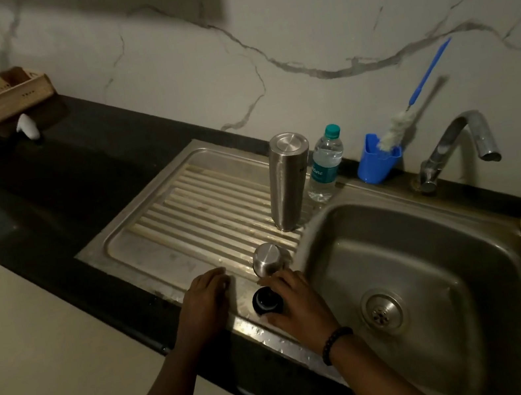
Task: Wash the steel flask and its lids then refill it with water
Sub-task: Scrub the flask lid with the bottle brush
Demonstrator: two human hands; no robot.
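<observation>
Your right hand point(296, 297) clamps the black inner lid point(266, 300), left hand point(206, 294) flat, fingers apart; the inverted flask point(287, 182) looks washed — refilling likely next.

Only readable-ish thing here is the teal label on the plastic water bottle point(324, 165) standing by the wall just beside the steel flask point(287, 180). It has white cursive lettering running up the side, looks like it ends in "...ure", but it's too dim and small to make out the whole brand. Nothing else carries text.
</observation>
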